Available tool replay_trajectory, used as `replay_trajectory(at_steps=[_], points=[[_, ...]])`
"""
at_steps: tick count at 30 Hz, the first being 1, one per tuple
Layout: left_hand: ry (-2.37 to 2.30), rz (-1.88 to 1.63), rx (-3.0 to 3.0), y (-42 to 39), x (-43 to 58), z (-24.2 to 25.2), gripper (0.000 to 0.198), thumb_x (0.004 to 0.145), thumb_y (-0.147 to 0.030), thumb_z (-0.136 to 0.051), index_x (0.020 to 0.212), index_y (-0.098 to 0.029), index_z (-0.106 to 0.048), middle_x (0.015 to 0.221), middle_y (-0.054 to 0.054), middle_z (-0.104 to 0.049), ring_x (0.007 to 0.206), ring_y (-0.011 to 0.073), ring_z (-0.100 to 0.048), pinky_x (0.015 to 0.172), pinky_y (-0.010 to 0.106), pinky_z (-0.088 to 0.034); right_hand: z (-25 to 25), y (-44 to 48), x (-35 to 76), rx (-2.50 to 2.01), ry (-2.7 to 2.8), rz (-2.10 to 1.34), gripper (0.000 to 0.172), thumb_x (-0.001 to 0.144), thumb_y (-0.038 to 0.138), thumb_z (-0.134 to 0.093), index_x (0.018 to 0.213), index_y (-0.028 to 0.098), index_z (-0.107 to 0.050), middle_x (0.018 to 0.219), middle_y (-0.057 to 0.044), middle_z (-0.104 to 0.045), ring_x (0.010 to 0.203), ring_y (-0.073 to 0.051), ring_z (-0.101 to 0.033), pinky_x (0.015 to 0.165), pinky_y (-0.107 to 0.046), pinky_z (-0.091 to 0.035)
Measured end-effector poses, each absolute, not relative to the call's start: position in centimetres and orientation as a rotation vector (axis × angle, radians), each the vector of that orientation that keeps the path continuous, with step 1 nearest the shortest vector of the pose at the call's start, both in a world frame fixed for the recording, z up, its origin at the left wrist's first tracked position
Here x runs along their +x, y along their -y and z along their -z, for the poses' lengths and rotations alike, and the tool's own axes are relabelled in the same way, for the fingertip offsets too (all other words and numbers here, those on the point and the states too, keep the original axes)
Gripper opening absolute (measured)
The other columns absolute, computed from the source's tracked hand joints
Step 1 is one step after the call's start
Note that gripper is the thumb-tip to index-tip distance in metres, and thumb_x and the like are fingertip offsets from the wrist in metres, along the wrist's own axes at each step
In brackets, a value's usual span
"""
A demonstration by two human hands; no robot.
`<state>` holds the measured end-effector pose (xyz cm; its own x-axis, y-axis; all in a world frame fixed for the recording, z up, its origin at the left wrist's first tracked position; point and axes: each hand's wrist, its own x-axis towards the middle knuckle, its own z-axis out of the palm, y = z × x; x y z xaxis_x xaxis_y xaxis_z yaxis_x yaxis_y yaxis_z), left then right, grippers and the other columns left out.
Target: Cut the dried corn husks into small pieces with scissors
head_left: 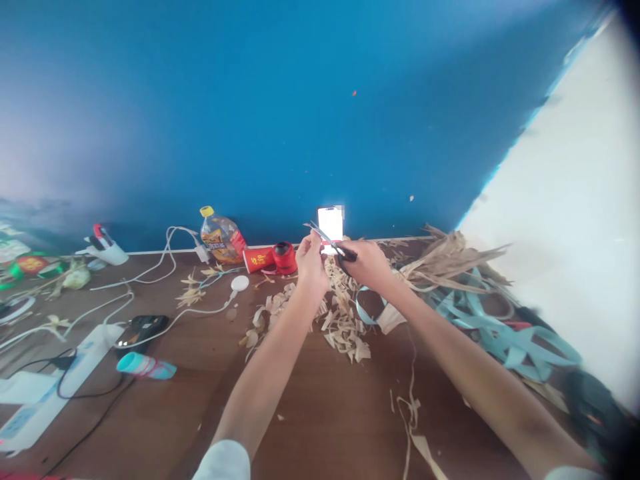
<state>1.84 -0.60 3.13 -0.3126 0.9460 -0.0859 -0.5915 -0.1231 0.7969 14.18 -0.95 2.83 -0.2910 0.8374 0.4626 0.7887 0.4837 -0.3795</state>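
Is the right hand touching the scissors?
Touching. In the head view, the right hand grips the black handles of the scissors, and no gap shows between them.

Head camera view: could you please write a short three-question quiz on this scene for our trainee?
1. True or false: the right hand holds the scissors.
2. What lies piled on the table just beneath the scissors? A) dried leaf cuttings B) coins C) folded towels
3. Fill in: the lit phone stands against the ___ wall.

Key: 1 true; 2 A; 3 blue.
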Motion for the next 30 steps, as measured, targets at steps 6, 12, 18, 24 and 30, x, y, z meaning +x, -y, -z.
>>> replay_trajectory(at_steps=[6, 12, 18, 24, 30], points=[[-1.026, -1.684, 0.649, 0.7, 1.6, -3.1, 0.038, 0.071, -0.049, -0.071, 0.067, -0.017, -0.051, 0.059, -0.005, -0.038, 0.053, 0.0051, -0.036, 0.05, 0.019, -0.029, -2.7, 0.8, 14.1, -1.278, 2.114, -0.119, 0.019, 0.077, 0.022, -0.052, 0.082, 0.021, -0.07, 0.071, -0.004, -0.068, 0.063, -0.016, -0.056, 0.059, -0.024, -0.031], [-1.047, -1.694, 0.834, 0.4, 0.8, -3.5, 0.034, 0.075, -0.047, -0.067, 0.068, -0.016, -0.055, 0.058, -0.005, -0.042, 0.051, 0.0054, -0.035, 0.051, 0.021, -0.028, -2.9, 0.4, 15.0, -1.219, 2.089, -0.131, 0.023, 0.077, 0.02, -0.052, 0.088, 0.022, -0.071, 0.077, -0.004, -0.071, 0.062, -0.015, -0.055, 0.057, -0.024, -0.03], [-1.011, -1.652, 0.933, 0.3, 0.3, -3.8, 0.03, 0.075, -0.045, -0.067, 0.073, -0.017, -0.059, 0.061, -0.004, -0.045, 0.053, 0.0059, -0.036, 0.051, 0.021, -0.028, -3.2, 0.4, 15.3, -1.166, 1.984, -0.22, 0.025, 0.074, 0.024, -0.057, 0.094, 0.019, -0.071, 0.065, -0.001, -0.065, 0.053, -0.012, -0.048, 0.054, -0.024, -0.03], [-1.077, -1.634, 1.073, 0.3, 0.4, -3.7, 0.027, 0.076, -0.042, -0.065, 0.075, -0.016, -0.061, 0.065, -0.002, -0.052, 0.057, 0.0073, -0.042, 0.055, 0.021, -0.032, -3.3, 0.4, 15.5, -1.13, 2.027, -0.266, 0.023, 0.075, 0.024, -0.057, 0.092, 0.02, -0.072, 0.066, 0.0, -0.064, 0.054, -0.012, -0.047, 0.055, -0.024, -0.03], [-1.105, -1.602, 1.312, -0.2, -0.8, -3.7, 0.024, 0.076, -0.04, -0.065, 0.077, -0.016, -0.066, 0.065, -0.001, -0.055, 0.06, 0.0087, -0.042, 0.06, 0.023, -0.034, -4.2, 0.3, 16.3, -1.085, 2.101, -0.333, 0.02, 0.077, 0.024, -0.054, 0.085, 0.017, -0.072, 0.062, 0.0, -0.06, 0.053, -0.011, -0.042, 0.053, -0.024, -0.027]])
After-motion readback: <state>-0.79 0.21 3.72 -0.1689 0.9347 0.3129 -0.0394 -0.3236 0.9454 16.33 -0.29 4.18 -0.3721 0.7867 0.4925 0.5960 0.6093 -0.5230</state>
